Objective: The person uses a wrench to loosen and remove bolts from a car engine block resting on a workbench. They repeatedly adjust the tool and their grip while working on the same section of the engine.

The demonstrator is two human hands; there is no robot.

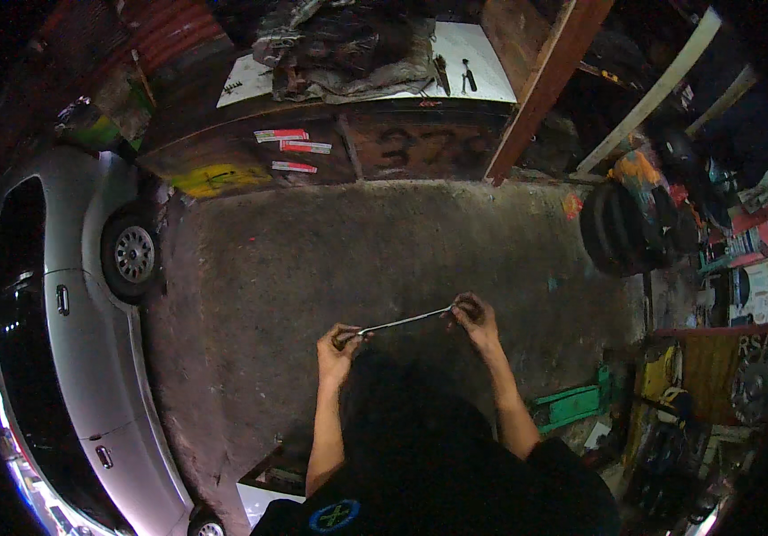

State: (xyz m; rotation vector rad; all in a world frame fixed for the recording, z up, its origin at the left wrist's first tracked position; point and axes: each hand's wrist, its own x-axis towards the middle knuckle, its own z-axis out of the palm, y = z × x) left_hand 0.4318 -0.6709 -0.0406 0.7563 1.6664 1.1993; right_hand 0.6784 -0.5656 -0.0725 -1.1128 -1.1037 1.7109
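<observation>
A long, thin silver metal rod (406, 319), perhaps a wrench, is stretched between my two hands over the bare concrete floor. My left hand (339, 347) has its fingers closed at the rod's left end. At the other end, slightly higher in the picture, my right hand (476, 317) grips it with bent fingers. The exact shape of the rod's ends is too small to make out.
A silver car (89, 357) stands along the left. Ahead, a wooden bench with a white top (476, 60) carries dark crumpled material (339, 54) and tools. Tires (612, 228), wooden beams (546, 85), a green metal piece (565, 406) and assorted clutter line the right.
</observation>
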